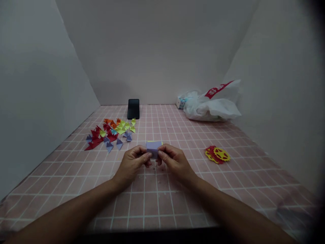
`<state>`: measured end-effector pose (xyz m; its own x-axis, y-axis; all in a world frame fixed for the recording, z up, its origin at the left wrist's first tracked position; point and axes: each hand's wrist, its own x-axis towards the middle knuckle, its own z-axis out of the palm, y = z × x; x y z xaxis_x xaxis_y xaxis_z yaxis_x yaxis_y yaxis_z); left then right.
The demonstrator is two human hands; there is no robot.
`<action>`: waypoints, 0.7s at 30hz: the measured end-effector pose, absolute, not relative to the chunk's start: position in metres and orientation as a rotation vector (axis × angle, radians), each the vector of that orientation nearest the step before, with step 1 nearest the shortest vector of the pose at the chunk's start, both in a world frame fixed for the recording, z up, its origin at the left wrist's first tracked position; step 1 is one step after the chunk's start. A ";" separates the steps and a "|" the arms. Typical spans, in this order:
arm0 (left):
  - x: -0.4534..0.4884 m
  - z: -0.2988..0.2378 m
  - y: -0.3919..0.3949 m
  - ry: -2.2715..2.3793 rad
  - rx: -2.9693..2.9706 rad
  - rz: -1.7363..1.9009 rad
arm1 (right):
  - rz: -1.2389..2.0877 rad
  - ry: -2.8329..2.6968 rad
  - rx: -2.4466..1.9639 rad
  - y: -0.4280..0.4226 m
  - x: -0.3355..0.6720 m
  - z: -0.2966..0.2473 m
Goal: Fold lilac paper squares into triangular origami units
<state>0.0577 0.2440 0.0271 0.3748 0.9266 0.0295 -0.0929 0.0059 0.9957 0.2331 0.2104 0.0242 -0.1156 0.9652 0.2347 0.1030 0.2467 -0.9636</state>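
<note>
A small purple paper piece (153,147) is held just above the pink tiled table (157,200), in the middle of the view. My left hand (132,163) pinches its left lower edge and my right hand (174,161) pinches its right lower edge, fingers of both closed on it. A sliver of yellow-green paper (154,141) shows right behind the purple piece. To the left lies a heap of folded paper triangles (111,133) in red, orange, yellow and purple.
A black phone (133,108) lies at the back near the wall. A white plastic bag (212,103) with red print sits at the back right. Red and yellow paper cut-outs (217,154) lie to the right. Grey walls close in on three sides.
</note>
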 end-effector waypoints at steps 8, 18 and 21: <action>0.058 0.027 0.243 0.847 1.352 0.968 | 0.913 -1.560 -1.108 0.208 0.233 0.023; 0.054 0.032 0.243 0.873 1.545 0.957 | 0.844 -1.574 -1.101 0.205 0.232 0.028; 0.053 0.033 0.242 0.848 1.574 0.964 | 0.811 -1.588 -1.087 0.203 0.232 0.029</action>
